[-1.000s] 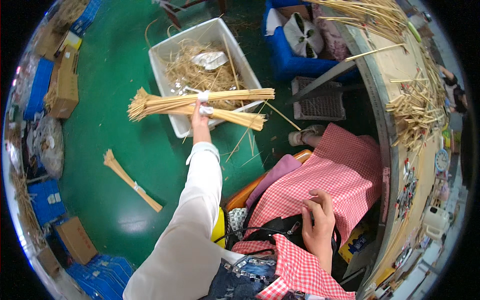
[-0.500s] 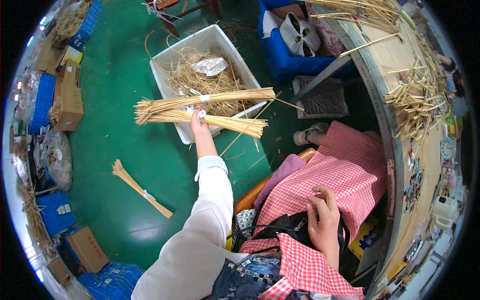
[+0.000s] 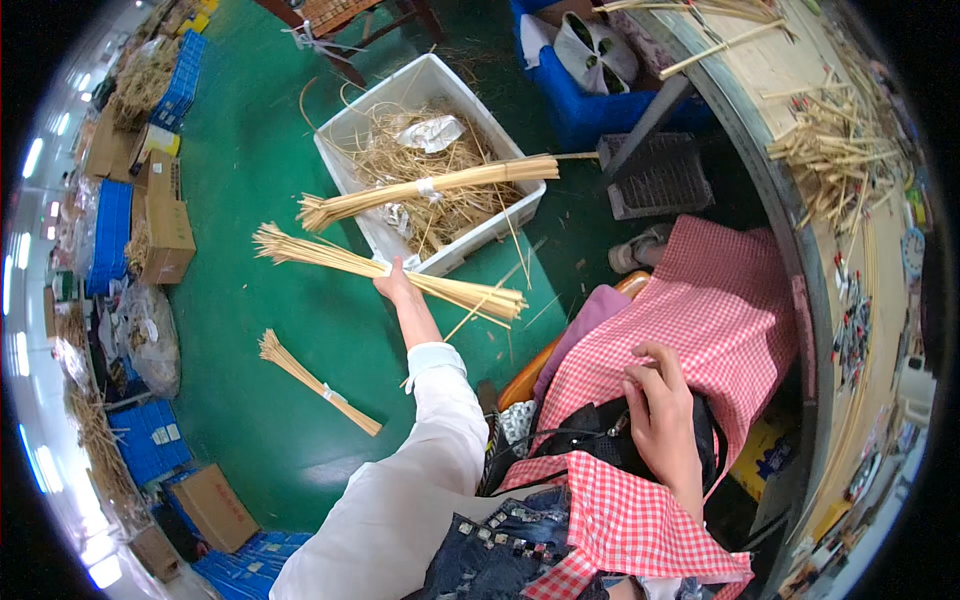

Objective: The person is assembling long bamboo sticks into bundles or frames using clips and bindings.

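My left hand (image 3: 397, 282), arm stretched forward, grips a tied bundle of thin straw-coloured sticks (image 3: 465, 293) around its middle. The bundle is held over the green floor, just in front of a white plastic bin (image 3: 500, 232). A second bundle of sticks (image 3: 480, 177), bound with a white tie, lies across the bin on top of loose straw (image 3: 385, 140). Another tied bundle (image 3: 315, 380) rests on the floor to the left. My right hand (image 3: 668, 425) hovers above my lap, fingers loosely bent and apart, with nothing in it.
On the right runs a curved workbench (image 3: 770, 90) with piles of cut sticks (image 3: 835, 155). Beneath it are a blue crate (image 3: 580, 110) and a grey basket (image 3: 655, 178). Cardboard boxes (image 3: 168, 230) and blue crates (image 3: 110, 225) line the left side. A wooden stool (image 3: 340, 12) stands ahead.
The two bundles were together at my left hand; now one lies apart across the bin. My left hand has brought the other nearer to me. The view has shifted slightly.
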`<state>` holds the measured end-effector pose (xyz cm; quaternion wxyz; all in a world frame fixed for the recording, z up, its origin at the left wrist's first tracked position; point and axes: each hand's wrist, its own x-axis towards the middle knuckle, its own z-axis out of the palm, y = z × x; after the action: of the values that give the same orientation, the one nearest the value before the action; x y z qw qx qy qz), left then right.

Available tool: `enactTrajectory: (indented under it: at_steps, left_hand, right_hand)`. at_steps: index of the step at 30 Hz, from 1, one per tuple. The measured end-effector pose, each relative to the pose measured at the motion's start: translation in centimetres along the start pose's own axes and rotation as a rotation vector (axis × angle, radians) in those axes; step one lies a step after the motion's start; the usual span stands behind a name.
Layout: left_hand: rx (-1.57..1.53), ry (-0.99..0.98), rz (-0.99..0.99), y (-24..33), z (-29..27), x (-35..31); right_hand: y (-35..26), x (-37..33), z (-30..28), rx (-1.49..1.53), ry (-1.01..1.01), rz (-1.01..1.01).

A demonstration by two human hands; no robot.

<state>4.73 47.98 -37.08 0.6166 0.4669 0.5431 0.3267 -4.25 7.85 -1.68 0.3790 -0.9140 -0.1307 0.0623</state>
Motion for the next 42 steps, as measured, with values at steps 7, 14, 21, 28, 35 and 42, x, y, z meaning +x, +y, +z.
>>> enactTrajectory:
  at_steps: [7, 14, 21, 28, 35, 42]
  left_hand:
    - [-0.229, -0.171, 0.158, 7.7, 1.9, -0.7]
    - [-0.430, -0.422, 0.367, 16.6, 2.4, -3.1]
    - [-0.355, -0.603, 0.612, 22.6, 6.1, -9.3]
    - [-0.080, -0.434, 0.749, 25.0, 3.3, 0.9]
    - [0.641, -0.001, 0.584, 20.3, -11.1, 15.0]
    - [1.508, 0.130, 0.414, 10.8, -19.5, 16.5]
  right_hand:
    - [0.4, -0.1, -0.1, -0.001, -0.009, 0.021]
    - [0.1, 0.0, 0.3, -0.018, -0.037, 0.004]
    - [0.5, -0.3, -0.1, -0.005, 0.004, 0.003]
    - [0.6, -0.7, 0.0, 0.024, -0.002, 0.016]
    - [0.3, -1.0, 0.0, -0.027, -0.005, 0.038]
    - [0.5, -0.1, 0.9, -0.089, -0.031, 0.008]
